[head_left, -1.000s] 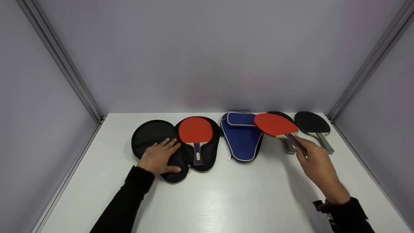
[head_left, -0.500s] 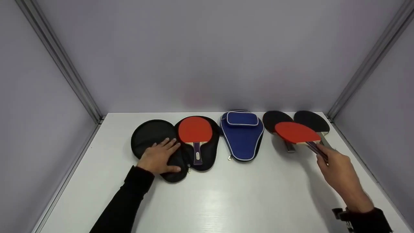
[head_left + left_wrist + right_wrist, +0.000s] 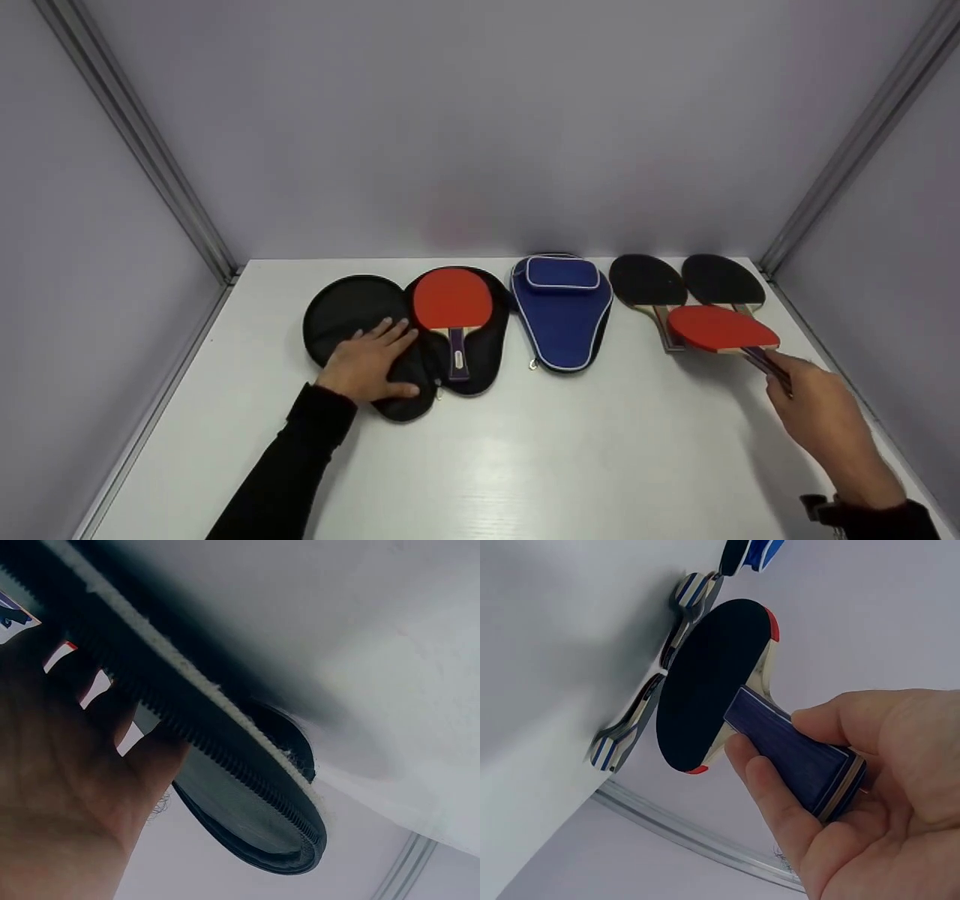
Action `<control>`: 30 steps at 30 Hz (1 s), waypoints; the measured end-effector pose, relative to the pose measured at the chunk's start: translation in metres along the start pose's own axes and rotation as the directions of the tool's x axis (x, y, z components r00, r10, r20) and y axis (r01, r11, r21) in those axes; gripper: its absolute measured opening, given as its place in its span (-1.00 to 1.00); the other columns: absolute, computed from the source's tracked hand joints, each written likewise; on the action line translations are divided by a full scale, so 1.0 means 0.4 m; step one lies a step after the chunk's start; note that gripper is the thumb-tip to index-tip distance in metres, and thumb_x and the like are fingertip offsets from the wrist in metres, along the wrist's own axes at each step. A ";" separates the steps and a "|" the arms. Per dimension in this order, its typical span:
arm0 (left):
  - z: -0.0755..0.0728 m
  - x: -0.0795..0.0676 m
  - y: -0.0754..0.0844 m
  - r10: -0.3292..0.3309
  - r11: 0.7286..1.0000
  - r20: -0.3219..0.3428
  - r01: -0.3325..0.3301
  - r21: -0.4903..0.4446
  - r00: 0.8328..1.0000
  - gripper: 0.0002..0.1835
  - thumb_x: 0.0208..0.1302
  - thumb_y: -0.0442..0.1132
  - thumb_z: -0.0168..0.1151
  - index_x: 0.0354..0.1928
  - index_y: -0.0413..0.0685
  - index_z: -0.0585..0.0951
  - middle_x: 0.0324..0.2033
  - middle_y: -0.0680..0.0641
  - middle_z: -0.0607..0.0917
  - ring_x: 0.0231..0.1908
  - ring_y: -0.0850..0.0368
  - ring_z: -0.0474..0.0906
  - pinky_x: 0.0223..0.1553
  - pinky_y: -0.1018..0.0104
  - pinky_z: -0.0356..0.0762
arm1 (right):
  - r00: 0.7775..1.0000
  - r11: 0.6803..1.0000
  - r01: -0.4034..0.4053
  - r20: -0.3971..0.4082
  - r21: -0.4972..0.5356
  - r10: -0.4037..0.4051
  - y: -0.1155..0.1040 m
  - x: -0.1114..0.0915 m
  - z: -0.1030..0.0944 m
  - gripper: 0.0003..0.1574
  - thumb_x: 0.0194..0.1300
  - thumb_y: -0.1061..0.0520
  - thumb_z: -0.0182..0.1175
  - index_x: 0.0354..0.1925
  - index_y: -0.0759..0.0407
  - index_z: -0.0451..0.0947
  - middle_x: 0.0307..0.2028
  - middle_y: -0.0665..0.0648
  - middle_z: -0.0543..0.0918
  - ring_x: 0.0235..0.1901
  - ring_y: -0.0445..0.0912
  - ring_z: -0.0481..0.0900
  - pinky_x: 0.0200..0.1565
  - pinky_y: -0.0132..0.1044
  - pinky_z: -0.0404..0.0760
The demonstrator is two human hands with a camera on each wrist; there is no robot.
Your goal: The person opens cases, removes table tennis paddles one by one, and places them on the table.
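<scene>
My right hand (image 3: pixel 825 416) grips the purple handle of a table tennis paddle (image 3: pixel 720 328) with its red face up. The right wrist view shows the black underside of this paddle (image 3: pixel 712 682), held above the table. Behind it, two black-faced paddles lie on the table, a left one (image 3: pixel 646 279) and a right one (image 3: pixel 721 280) whose handle is mostly covered. My left hand (image 3: pixel 369 364) rests with spread fingers on the black flap of an unzipped paddle case (image 3: pixel 349 304). Another red paddle (image 3: pixel 453 300) lies in the other half of that case. Close by, the left wrist view shows the case's zipper edge (image 3: pixel 247 787).
A blue paddle case (image 3: pixel 562 330) with white piping and a small pocket lies in the middle of the row. The white table (image 3: pixel 525 450) meets a grey back wall (image 3: pixel 480 150), with side panels at left and right.
My right hand has carried the red paddle to the right and toward me, uncovering the blue case and the left black paddle. My left hand stays on the black case.
</scene>
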State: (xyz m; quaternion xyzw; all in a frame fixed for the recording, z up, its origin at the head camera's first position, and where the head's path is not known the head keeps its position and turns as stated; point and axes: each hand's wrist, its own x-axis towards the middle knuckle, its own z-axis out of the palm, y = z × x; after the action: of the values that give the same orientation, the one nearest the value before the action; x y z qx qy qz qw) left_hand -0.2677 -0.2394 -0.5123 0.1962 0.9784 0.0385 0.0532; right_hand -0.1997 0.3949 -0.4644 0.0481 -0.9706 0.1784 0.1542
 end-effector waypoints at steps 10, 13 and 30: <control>0.001 -0.003 -0.008 -0.005 1.000 0.000 0.005 -0.013 1.000 0.10 0.54 0.37 0.51 0.87 -0.03 0.33 0.88 -0.20 0.28 0.88 -0.32 0.20 0.80 -0.45 0.35 | 0.998 0.999 -0.042 0.048 -0.024 0.043 0.029 -0.051 -0.033 -0.48 0.52 0.41 0.27 0.36 0.63 0.64 -0.15 0.55 0.80 -0.43 0.02 0.48 -0.42 -0.25 0.34; 0.001 -0.003 -0.008 -0.003 1.000 0.000 0.003 -0.018 1.000 0.10 0.54 0.37 0.52 0.87 -0.03 0.33 0.88 -0.21 0.28 0.87 -0.33 0.20 0.80 -0.45 0.34 | 0.997 0.998 -0.059 0.043 -0.028 0.060 0.027 -0.066 -0.030 -0.47 0.53 0.40 0.28 0.38 0.64 0.63 -0.08 0.59 0.82 -0.42 0.01 0.48 -0.42 -0.26 0.33; 0.002 0.000 -0.009 -0.007 1.000 0.014 0.007 -0.026 1.000 0.10 0.55 0.37 0.51 0.87 -0.03 0.32 0.89 -0.20 0.26 0.88 -0.33 0.18 0.81 -0.45 0.32 | 0.918 0.980 -0.192 0.344 -0.045 0.195 0.080 -0.097 -0.013 -0.56 0.44 0.33 0.39 0.18 0.60 0.62 -0.26 0.33 0.80 -0.36 0.00 0.58 -0.39 -0.20 0.49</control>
State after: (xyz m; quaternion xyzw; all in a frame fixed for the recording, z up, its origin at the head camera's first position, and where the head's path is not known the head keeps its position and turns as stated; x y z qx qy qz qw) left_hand -0.2689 -0.2428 -0.5133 0.1922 0.9781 0.0497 0.0628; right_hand -0.1660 0.4279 -0.4826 -0.0182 -0.9835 0.1763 -0.0373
